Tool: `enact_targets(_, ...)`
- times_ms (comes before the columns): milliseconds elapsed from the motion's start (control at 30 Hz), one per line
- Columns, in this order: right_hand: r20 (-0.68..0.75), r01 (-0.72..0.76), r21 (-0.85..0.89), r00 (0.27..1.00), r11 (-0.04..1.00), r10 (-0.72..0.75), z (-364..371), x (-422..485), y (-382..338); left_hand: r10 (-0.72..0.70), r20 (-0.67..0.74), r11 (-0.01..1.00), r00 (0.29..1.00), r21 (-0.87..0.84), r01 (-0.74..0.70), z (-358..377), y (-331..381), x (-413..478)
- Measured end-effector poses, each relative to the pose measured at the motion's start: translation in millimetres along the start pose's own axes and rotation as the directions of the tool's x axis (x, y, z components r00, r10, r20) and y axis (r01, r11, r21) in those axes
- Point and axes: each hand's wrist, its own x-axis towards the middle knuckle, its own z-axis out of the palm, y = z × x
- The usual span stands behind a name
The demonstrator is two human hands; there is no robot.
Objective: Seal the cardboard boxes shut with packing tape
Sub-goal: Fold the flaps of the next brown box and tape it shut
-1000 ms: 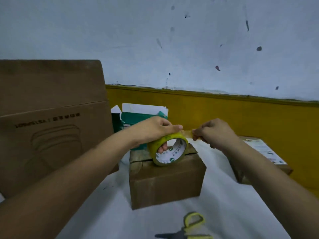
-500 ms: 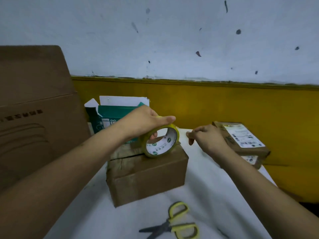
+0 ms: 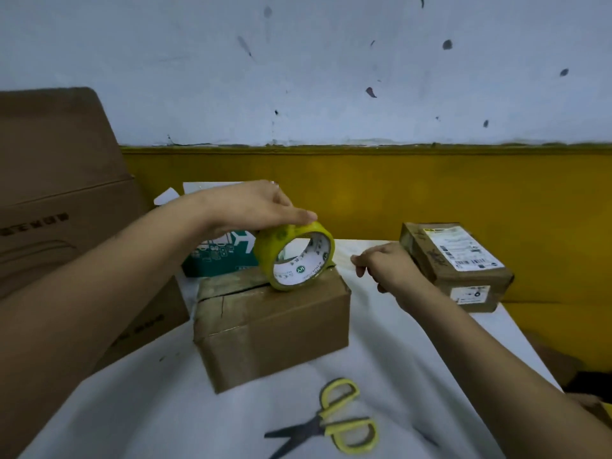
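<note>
Basically, early days here. L hand (image 3: 255,210) grips the tape roll (image 3: 294,256) from above, fingers over the rim, and stands it on edge on the small box (image 3: 271,329), at that box's far right top corner. The small box sits mid-table (image 3: 381,376), a bit left of centre. A short loose tab of tape sticks out of the roll at the box corner, and no strip is laid along the top. Flaps look folded down, but the seam gapes at its left end w/ only shiny, old-looking tape on the sides, so I'd judge this box unsealed.

R hand (image 3: 384,270) hovers just beside that same corner. Its fingers are loosely curled w/ nothing visible in them, and the thumb points at the tab but is not touching it.

Other stock:
- The labelled box (image 3: 453,263) at the table's far right edge looks closed & wrapped already, tho I can't confirm its seams.
- The big carton (image 3: 49,210) at the left edge has a flap standing up, so prob. yet to do.
- The green-and-white box (image 3: 225,253) is behind the small one, near the far edge, state unclear.
- The scissors (image 3: 331,422) lie near the front edge, untouched.

Left to do, by my read: catch the tab, pull a strip over the seam, press, cut, then the other boxes.
</note>
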Motion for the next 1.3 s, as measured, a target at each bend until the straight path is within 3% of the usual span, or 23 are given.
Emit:
enact_targets(100,-0.034,-0.028,0.088,0.999,0.996,0.031,4,3,1,-0.07,-0.045,0.977,0.996,-0.207,0.059,11,-23,-5)
enact_targets(233,0.059,0.008,0.056,0.998,0.998,-0.011,12,-2,-4,-0.05,-0.074,0.911,0.996,-0.412,0.015,24,-46,-10)
enact_targets(400,0.159,0.056,-0.073,0.986,0.996,-0.044,26,-7,-3,0.001,-0.096,0.901,0.995,-0.432,-0.042,33,-49,-10)
enact_targets(533,0.24,-0.112,0.016,0.965,0.994,0.105,27,-3,-4,0.004,-0.096,0.854,0.995,-0.518,-0.054,43,-54,-5)
enact_targets(600,0.274,-0.128,-0.173,0.946,0.977,0.173,23,3,-2,0.016,-0.103,0.842,0.995,-0.536,-0.069,45,-55,-6)
enact_targets(667,0.19,-0.078,-0.335,0.97,0.939,0.148,17,11,1,0.031,-0.101,0.833,0.994,-0.547,-0.081,45,-54,-6)
enact_targets(767,-0.029,0.056,-0.233,0.997,0.971,-0.065,12,23,-11,0.028,-0.096,0.827,0.995,-0.557,-0.077,45,-51,-9)
enact_targets(833,-0.078,0.177,-0.187,0.978,0.966,-0.194,21,27,-31,0.025,-0.093,0.818,0.995,-0.57,-0.074,45,-50,-12)
enact_targets(933,0.153,0.134,-0.037,0.98,0.99,-0.127,49,30,-47,0.052,-0.066,0.809,0.996,-0.583,-0.081,47,-51,-17)
enact_targets(1000,0.299,0.12,-0.181,0.952,0.976,-0.062,59,27,-46,0.06,-0.033,0.745,0.998,-0.663,-0.067,49,-56,-19)
enact_targets(1100,0.262,0.125,-0.297,0.964,0.947,-0.045,60,29,-45,0.037,-0.011,0.635,0.999,-0.772,-0.032,49,-58,-21)
enact_targets(1200,0.208,0.12,-0.392,0.977,0.912,-0.039,64,33,-45,-0.058,-0.009,0.735,0.998,-0.677,0.037,26,-46,-26)
enact_targets(1300,0.167,0.097,-0.463,0.986,0.881,-0.02,67,35,-48,-0.165,0.015,0.897,0.986,-0.413,0.156,-13,-50,-47)
